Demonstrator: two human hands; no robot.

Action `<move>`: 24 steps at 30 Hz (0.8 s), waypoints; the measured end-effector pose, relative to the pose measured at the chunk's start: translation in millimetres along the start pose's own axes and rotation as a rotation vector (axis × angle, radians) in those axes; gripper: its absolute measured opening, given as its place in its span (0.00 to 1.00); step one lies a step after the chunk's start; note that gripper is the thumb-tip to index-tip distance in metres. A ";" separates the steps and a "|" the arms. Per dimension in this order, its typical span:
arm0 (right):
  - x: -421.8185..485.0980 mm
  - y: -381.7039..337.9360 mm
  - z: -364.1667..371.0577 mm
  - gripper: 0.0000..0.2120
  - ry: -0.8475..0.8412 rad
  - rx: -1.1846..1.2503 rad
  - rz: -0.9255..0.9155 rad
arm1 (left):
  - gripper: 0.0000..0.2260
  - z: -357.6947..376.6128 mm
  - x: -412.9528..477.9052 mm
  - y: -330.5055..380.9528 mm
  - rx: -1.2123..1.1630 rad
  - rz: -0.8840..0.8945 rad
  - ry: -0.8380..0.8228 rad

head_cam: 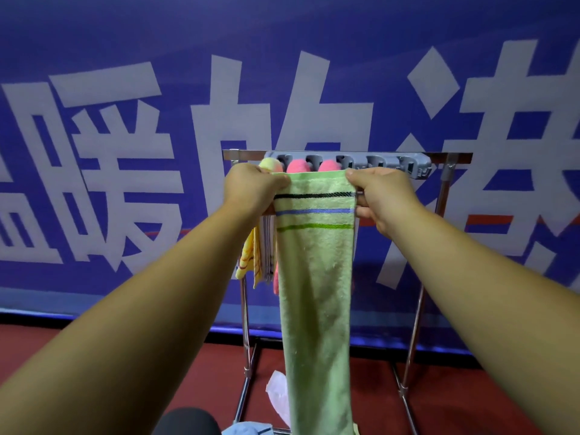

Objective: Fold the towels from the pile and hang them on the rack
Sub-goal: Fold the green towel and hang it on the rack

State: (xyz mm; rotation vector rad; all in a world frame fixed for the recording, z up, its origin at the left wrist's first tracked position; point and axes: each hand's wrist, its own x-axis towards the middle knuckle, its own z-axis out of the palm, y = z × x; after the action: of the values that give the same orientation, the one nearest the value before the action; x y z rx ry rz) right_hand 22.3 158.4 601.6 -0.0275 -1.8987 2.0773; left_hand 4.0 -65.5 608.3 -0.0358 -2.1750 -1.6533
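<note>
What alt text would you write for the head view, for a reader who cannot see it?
The left hand and right hand pinch the top corners of a long striped green towel, holding it at a metal rack. A yellow towel and pink towels already hang at its left end, before a blue banner.

My left arm (141,293) and right arm (477,277) extend forward, forearms bare, converging ahead. My left hand (254,186) pinches the towel (314,262) at its top left corner. My right hand (381,199) pinches the top right corner, thumb on top, fingers (364,212) curled underneath.
</note>
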 end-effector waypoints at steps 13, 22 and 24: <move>-11.5 15.2 37.5 0.06 0.084 -0.199 -0.111 | 0.04 38.7 -30.5 6.7 -0.061 0.085 -0.062; -14.1 17.4 34.1 0.06 0.027 -0.072 -0.070 | 0.19 46.3 -28.7 7.4 0.088 0.182 -0.229; -15.4 16.9 33.6 0.06 0.001 -0.048 -0.063 | 0.16 46.1 -28.4 5.1 0.073 0.239 -0.203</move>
State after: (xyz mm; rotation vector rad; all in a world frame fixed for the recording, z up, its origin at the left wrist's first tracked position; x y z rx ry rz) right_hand 25.3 121.0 585.8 0.0200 -1.9228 1.9900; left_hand 17.5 -14.9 593.7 -0.4437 -2.2731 -1.4894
